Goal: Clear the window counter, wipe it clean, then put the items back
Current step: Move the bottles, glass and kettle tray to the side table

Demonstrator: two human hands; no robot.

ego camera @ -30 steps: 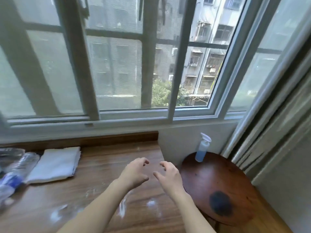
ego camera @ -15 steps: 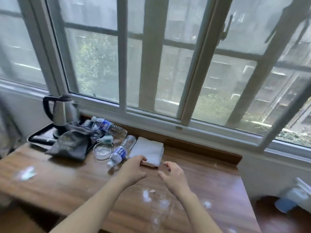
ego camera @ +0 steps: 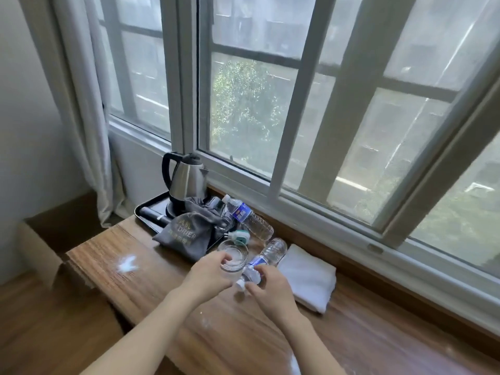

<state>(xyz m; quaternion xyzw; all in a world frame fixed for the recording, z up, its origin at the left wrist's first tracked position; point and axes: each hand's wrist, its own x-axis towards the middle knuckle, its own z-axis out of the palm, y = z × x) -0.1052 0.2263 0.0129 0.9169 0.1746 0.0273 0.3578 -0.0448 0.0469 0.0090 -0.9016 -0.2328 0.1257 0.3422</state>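
A wooden window counter [ego camera: 151, 288] carries white smudges. My left hand [ego camera: 209, 274] grips the near rim of a clear glass dish [ego camera: 233, 253]. My right hand [ego camera: 269, 286] pinches the cap end of a lying water bottle [ego camera: 270, 255] with a blue label. A second water bottle [ego camera: 250, 217] lies behind it by the window. A folded white cloth [ego camera: 307, 277] lies right of the bottles. A grey drawstring bag [ego camera: 186, 234] rests partly on a black tray [ego camera: 151, 212] holding a steel kettle [ego camera: 186, 180].
A small white and teal plug-in device [ego camera: 239, 236] lies between bag and far bottle. The window frame [ego camera: 297, 209] runs along the counter's back edge. A white curtain [ego camera: 89, 131] hangs at the left. A brown box [ego camera: 40, 239] stands below the counter's left end.
The view swung left from the round side table to the counter's left end. Both hands, empty before, reached forward; the left took the glass dish and the right took the near bottle.
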